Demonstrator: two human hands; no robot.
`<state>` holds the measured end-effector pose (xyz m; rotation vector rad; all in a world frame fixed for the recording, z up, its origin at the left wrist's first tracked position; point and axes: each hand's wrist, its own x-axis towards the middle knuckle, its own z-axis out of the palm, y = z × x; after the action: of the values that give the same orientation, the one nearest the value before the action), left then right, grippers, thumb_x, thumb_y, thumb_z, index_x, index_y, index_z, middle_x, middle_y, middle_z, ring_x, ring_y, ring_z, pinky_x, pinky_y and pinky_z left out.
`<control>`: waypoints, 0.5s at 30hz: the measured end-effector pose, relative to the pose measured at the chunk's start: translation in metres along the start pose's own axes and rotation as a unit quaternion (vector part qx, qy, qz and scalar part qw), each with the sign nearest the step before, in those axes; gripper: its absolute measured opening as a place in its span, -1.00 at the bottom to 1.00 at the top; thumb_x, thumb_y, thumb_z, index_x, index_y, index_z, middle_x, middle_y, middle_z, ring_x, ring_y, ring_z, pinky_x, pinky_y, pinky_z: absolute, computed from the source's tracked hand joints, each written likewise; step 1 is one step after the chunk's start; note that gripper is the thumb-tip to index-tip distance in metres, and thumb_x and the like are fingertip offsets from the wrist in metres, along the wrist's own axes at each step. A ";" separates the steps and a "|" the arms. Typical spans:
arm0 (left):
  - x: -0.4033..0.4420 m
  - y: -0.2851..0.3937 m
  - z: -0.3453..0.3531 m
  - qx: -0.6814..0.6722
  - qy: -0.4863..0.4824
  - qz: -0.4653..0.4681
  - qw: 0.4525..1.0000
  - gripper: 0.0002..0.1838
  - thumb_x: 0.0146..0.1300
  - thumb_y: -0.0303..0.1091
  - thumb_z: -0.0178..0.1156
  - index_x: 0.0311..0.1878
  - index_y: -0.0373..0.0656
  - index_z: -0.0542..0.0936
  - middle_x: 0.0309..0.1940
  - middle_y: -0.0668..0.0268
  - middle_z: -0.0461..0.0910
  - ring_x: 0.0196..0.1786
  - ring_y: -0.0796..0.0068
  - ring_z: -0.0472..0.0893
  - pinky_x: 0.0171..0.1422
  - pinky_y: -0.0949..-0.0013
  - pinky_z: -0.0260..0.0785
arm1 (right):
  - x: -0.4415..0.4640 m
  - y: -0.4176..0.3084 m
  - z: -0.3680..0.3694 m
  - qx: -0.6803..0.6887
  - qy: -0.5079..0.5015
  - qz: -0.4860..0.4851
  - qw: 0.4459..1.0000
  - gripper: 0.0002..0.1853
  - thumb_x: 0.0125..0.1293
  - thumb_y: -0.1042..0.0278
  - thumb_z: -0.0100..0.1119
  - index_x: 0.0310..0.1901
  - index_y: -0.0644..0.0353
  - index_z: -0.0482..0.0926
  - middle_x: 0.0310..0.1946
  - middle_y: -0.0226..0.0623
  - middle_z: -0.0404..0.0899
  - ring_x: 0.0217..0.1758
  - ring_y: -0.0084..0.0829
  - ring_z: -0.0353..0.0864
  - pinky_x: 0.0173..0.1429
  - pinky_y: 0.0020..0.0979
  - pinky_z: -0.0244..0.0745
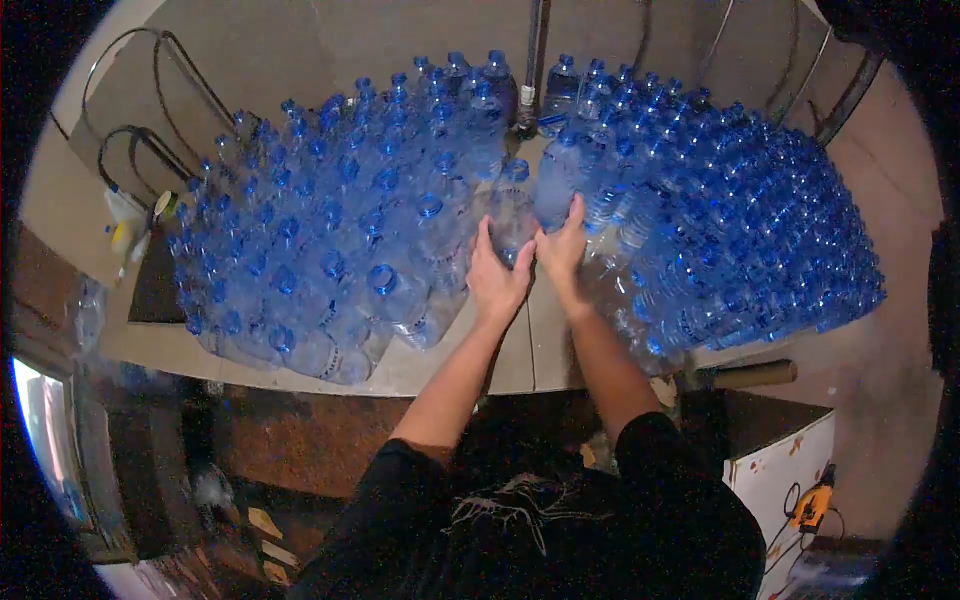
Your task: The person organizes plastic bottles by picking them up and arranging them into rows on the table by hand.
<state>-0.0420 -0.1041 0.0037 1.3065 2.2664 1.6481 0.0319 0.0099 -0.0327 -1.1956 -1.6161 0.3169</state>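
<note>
Many clear bottles with blue caps stand in two large groups, a left group (330, 230) and a right group (740, 230), on a light tabletop (515, 350). Between them, a clear bottle (515, 205) stands upright in front of my hands. My left hand (496, 275) is at its lower left side, fingers apart and curved toward it. My right hand (563, 248) is at its lower right, beside another bottle (560, 185) of the right group, its thumb and fingers spread. Whether either palm presses on a bottle is hard to tell.
Dark cables (160, 100) hang at the back left, and a vertical pole (530, 70) rises behind the bottles. A brown roll (755, 374) lies by the right front edge. An orange tool (815, 503) is at the lower right near a white box (780, 480).
</note>
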 end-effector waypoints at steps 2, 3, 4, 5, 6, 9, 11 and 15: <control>-0.001 0.006 -0.003 0.004 -0.016 -0.029 0.999 -0.08 0.09 0.05 0.37 0.40 -0.27 0.23 0.21 -0.13 0.45 0.23 -0.13 0.47 0.30 0.04 0.31 | 0.001 -0.003 -0.003 0.024 -0.002 0.010 1.000 -0.01 -0.03 0.15 0.52 0.37 0.28 0.13 -0.05 0.25 0.58 -0.03 0.26 0.59 0.04 0.00 0.51; 0.000 0.009 -0.006 0.005 -0.023 -0.043 0.999 -0.07 0.08 0.05 0.38 0.40 -0.29 0.24 0.22 -0.12 0.46 0.24 -0.11 0.48 0.32 0.06 0.31 | 0.003 -0.005 -0.004 0.036 -0.002 0.013 0.999 -0.01 -0.03 0.13 0.53 0.36 0.28 0.14 -0.05 0.24 0.58 -0.03 0.26 0.60 0.04 -0.01 0.51; 0.002 0.008 -0.005 -0.004 -0.022 -0.039 0.999 -0.08 0.08 0.04 0.38 0.40 -0.28 0.24 0.22 -0.11 0.46 0.23 -0.10 0.48 0.31 0.06 0.31 | 0.006 -0.007 -0.005 0.014 -0.021 0.032 0.999 -0.01 -0.03 0.12 0.52 0.36 0.29 0.14 -0.05 0.24 0.58 -0.03 0.24 0.60 0.04 -0.01 0.52; 0.002 0.006 -0.004 -0.013 -0.020 -0.037 0.999 -0.08 0.08 0.04 0.38 0.40 -0.27 0.25 0.22 -0.10 0.46 0.23 -0.09 0.49 0.30 0.06 0.32 | 0.008 -0.009 -0.008 -0.010 -0.040 0.052 0.998 -0.01 -0.02 0.11 0.52 0.36 0.30 0.14 -0.05 0.25 0.58 -0.03 0.23 0.61 0.04 -0.02 0.52; 0.002 0.004 -0.003 -0.022 -0.019 -0.034 0.999 -0.09 0.09 0.04 0.38 0.40 -0.26 0.25 0.23 -0.09 0.46 0.23 -0.09 0.49 0.30 0.06 0.33 | 0.010 -0.010 -0.009 -0.035 -0.059 0.071 0.995 -0.01 -0.02 0.10 0.52 0.36 0.30 0.14 -0.05 0.25 0.58 -0.03 0.22 0.61 0.05 -0.03 0.53; 0.001 0.000 -0.001 -0.022 0.002 -0.024 0.999 -0.11 0.09 0.03 0.38 0.38 -0.25 0.27 0.23 -0.07 0.46 0.23 -0.06 0.49 0.29 0.05 0.33 | 0.014 -0.007 -0.006 -0.098 -0.041 0.033 0.994 -0.02 0.00 0.09 0.49 0.36 0.34 0.14 -0.07 0.25 0.59 -0.04 0.21 0.61 0.05 -0.05 0.54; 0.001 0.000 -0.004 -0.034 -0.020 -0.038 0.998 -0.11 0.09 0.03 0.38 0.38 -0.25 0.27 0.23 -0.06 0.46 0.23 -0.06 0.49 0.29 0.05 0.33 | 0.004 -0.006 -0.016 -0.061 -0.063 0.062 0.994 -0.04 0.01 0.11 0.48 0.35 0.36 0.14 -0.08 0.25 0.58 -0.04 0.21 0.61 0.05 -0.06 0.54; 0.002 0.007 -0.004 -0.011 -0.035 -0.063 0.997 -0.11 0.07 0.02 0.40 0.38 -0.22 0.28 0.22 -0.06 0.47 0.23 -0.06 0.49 0.28 0.05 0.33 | 0.001 -0.012 -0.026 -0.040 -0.065 0.038 0.996 -0.11 -0.01 0.17 0.46 0.32 0.31 0.23 -0.07 0.16 0.60 -0.05 0.09 0.64 0.02 -0.16 0.54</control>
<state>-0.0418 -0.1054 0.0119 1.1715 2.2336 1.5583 0.0477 -0.0036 -0.0132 -1.3218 -1.7111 0.3889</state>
